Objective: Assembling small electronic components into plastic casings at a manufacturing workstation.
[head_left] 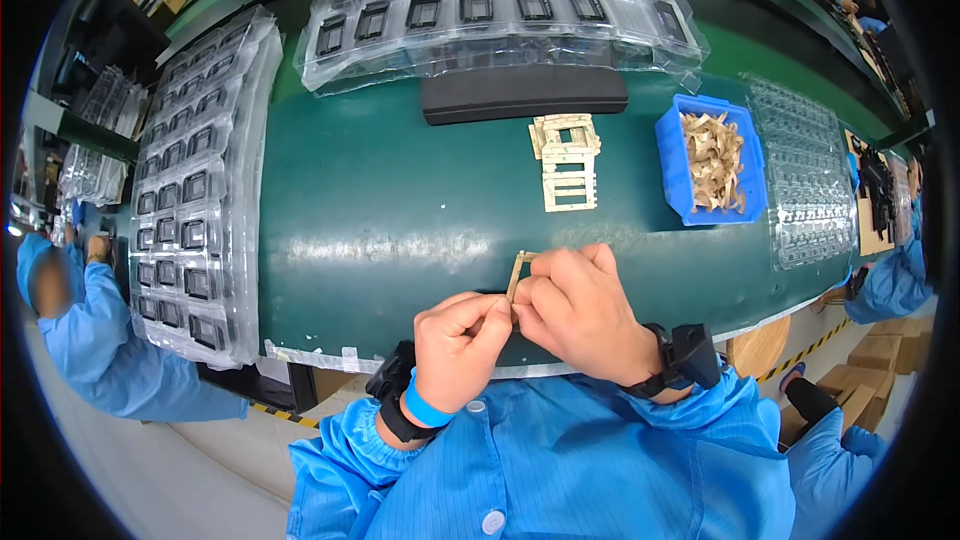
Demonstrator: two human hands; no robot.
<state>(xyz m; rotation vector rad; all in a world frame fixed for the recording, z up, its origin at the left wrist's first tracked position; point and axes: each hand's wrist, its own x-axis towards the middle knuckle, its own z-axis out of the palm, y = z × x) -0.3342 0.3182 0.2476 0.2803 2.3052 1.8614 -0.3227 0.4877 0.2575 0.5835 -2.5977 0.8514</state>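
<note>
Near the front edge of the green table, both my hands meet at a thin, tan rectangular frame (516,277). Its lower end is pinched between the thumb and fingers of my left hand (458,340). My right hand (578,308) is closed over the frame's right side, its curled fingers hiding that part. Whether a second small piece is in those fingers cannot be made out. Farther off lies an overlapping stack of cream adhesive-looking frame sheets (568,162) with cut-out windows. To its right stands a blue bin (676,175) holding curled tan scraps (714,162).
Clear plastic trays with black frames line the left side (215,210) and the back (450,35). A long black case (525,93) lies before the back tray. More clear trays (805,175) lie right of the bin. Co-workers in blue are at both sides.
</note>
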